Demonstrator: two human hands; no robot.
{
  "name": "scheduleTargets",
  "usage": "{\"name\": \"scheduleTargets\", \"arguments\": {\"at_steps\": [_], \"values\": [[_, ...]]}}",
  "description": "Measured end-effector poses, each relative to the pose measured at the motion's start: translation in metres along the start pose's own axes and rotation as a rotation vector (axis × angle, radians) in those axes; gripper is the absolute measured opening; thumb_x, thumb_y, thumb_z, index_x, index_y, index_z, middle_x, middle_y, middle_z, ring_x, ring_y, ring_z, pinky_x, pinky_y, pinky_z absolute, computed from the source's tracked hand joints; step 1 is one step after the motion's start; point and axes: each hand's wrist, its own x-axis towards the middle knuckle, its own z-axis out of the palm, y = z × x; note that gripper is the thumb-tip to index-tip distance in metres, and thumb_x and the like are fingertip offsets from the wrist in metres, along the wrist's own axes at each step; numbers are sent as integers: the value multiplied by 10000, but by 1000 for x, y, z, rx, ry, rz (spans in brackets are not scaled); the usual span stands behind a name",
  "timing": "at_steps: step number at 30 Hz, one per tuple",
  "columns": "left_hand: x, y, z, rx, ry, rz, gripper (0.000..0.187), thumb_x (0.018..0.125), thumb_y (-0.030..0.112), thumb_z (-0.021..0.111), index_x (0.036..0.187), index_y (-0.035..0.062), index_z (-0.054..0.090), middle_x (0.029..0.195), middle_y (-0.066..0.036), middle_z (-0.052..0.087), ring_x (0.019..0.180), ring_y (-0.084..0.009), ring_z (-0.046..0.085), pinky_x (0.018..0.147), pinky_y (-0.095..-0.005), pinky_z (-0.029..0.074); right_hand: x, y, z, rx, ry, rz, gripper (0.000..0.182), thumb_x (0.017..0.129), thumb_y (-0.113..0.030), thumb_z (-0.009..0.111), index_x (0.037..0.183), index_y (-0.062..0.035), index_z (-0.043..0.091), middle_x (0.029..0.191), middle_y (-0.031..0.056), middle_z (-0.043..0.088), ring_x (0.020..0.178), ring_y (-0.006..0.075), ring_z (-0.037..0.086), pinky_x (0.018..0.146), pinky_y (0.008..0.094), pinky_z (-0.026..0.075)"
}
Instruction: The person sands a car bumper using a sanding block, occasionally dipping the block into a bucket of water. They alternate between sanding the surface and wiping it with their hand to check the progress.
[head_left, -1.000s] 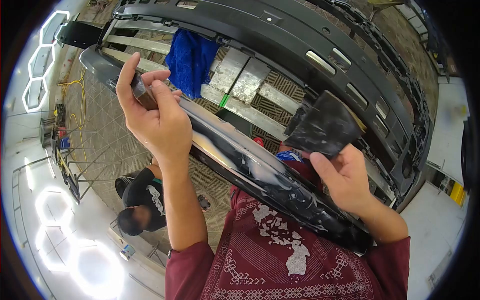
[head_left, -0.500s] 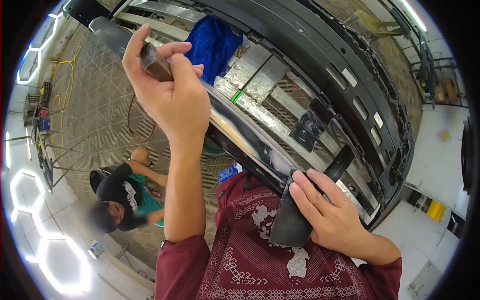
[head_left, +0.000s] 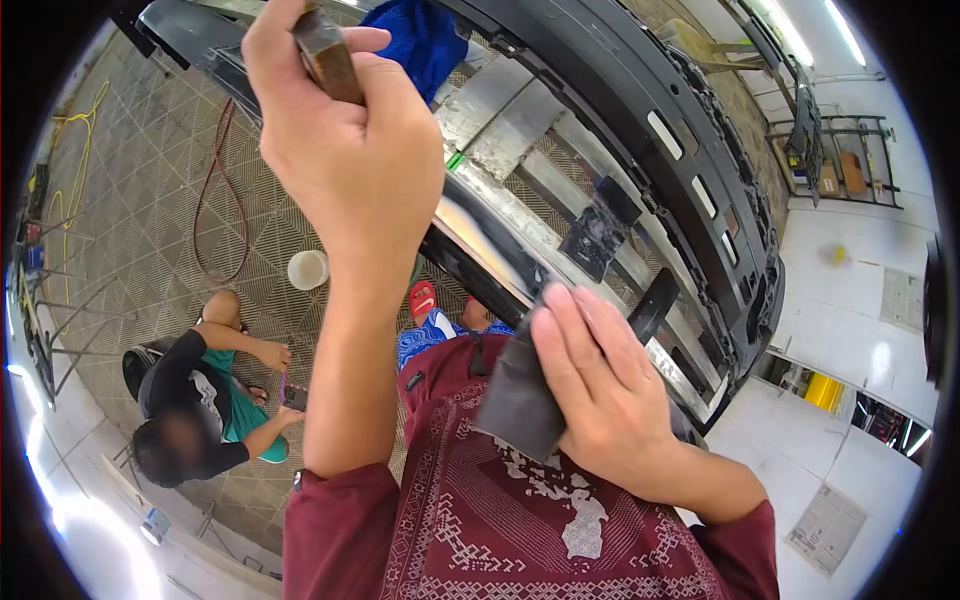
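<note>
My left hand (head_left: 360,150) is raised at the upper left, its fingers curled round a small brown block (head_left: 328,55). Below and right of it, my right hand (head_left: 610,390) presses a dark, flexible sheet (head_left: 522,395) with its fingertips against the edge of a long black panel (head_left: 500,250). Most of the sheet hangs toward my maroon shirt. The panel has pale and yellowish smoothed patches along its surface; its upper left part passes behind my left hand.
A large black bumper (head_left: 600,90) curves along the right of a metal frame. A blue cloth (head_left: 420,45) lies at the top. At the lower left, a seated person (head_left: 200,390) holds a phone. A white bucket (head_left: 307,269) stands on the floor.
My left hand with the block has moved up in view, and my right hand with the sheet has shifted left and up. The view has shifted, and the bucket now shows.
</note>
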Motion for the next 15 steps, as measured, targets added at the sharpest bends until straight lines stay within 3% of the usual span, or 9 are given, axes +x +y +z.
{"name": "scheduleTargets", "arguments": {"at_steps": [1,3,6,9,12,14,15], "values": [[0,-2,0,100,9,79,536,1030,-117,464,1505,119,538,1027,-43,630,801,-58,556,690,-205,461,-3,0,0,-3,-4,8,605,883,-104,609,1453,101,609,1522,260,615,1416,418,572,1201,505,481],[0,9,6,-6,9,-17,532,1026,-117,467,1495,121,549,1037,-37,634,800,-58,552,682,-202,453,-16,-2,-3,6,3,72,603,881,-94,590,1452,102,607,1519,264,614,1421,420,568,1204,503,479],[0,21,6,153,43,33,517,1033,-110,463,1486,121,558,1027,-34,639,791,-58,543,675,-199,445,-28,-5,0,-26,4,126,669,803,-62,630,1445,122,599,1514,282,609,1421,426,567,1202,506,477],[-2,10,3,-44,-9,-14,528,1043,-100,462,1507,139,540,1026,-21,637,792,-52,549,672,-187,433,-14,-9,2,16,53,147,707,755,-44,651,1436,137,598,1496,298,616,1403,435,580,1196,505,480],[3,32,2,-6,40,-62,485,992,-98,507,1418,107,617,977,-63,686,758,-113,613,677,-241,476,-24,-8,-3,-40,16,144,634,826,-68,620,1426,136,605,1473,298,632,1384,434,593,1170,489,507],[6,3,-7,-115,-105,-65,471,1006,-74,567,1461,24,501,1072,-132,775,732,-90,663,762,-262,608,-27,-11,-4,-60,-3,153,612,852,-78,609,1425,134,605,1469,297,634,1381,432,596,1166,486,511],[6,3,-7,-125,-108,-65,471,1006,-74,567,1461,24,501,1072,-132,775,732,-90,663,762,-262,608,-28,-14,-5,-77,-21,167,591,877,-88,599,1425,133,606,1465,297,637,1379,430,598,1161,482,515]]}}
